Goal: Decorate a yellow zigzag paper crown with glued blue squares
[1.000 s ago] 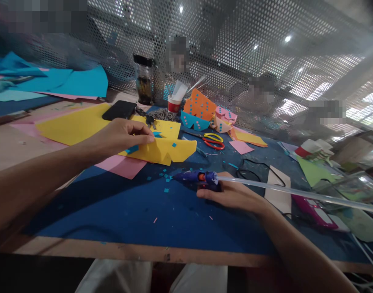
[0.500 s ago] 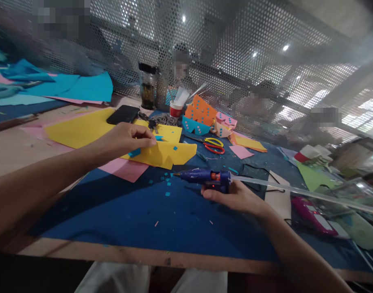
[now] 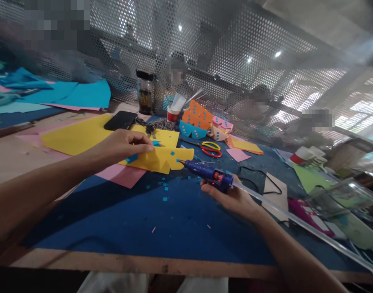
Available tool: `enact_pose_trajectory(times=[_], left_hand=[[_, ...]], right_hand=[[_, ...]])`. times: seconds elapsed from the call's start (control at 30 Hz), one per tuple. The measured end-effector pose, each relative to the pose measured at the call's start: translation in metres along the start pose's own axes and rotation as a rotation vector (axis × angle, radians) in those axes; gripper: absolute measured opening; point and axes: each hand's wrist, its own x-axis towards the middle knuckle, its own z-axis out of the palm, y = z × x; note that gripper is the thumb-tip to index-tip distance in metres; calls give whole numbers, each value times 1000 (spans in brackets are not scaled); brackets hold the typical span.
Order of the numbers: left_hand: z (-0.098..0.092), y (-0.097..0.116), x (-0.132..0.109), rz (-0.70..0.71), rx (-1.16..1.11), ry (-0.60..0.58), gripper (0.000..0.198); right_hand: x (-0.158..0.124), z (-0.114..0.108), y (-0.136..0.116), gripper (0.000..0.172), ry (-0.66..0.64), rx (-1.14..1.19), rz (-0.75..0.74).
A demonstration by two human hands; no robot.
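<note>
The left hand (image 3: 129,142) pinches the top edge of a yellow paper strip (image 3: 160,156) over the worktop (image 3: 174,228); the right hand (image 3: 229,193) is wrapped around a blue glue gun (image 3: 206,170), its tip at a small blue square (image 3: 177,160) near the strip's lower right edge. Whether they touch is hard to tell. Pressing too hard could bend the thin paper away or push the square askew. The long glue stick (image 3: 280,211) jutting behind might snag, and dripping glue could catch the loose squares (image 3: 164,199) below.
</note>
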Motion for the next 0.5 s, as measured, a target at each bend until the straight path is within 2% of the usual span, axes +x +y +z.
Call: enact_pose_trajectory(times=[0.23, 0.5], left_hand=[[2, 9, -6, -23, -20, 22, 31], [0, 8, -6, -24, -27, -20, 34]], right_hand=[[3, 2, -6, 30, 3, -120, -120], [4, 3, -8, 21, -3, -182, -206]])
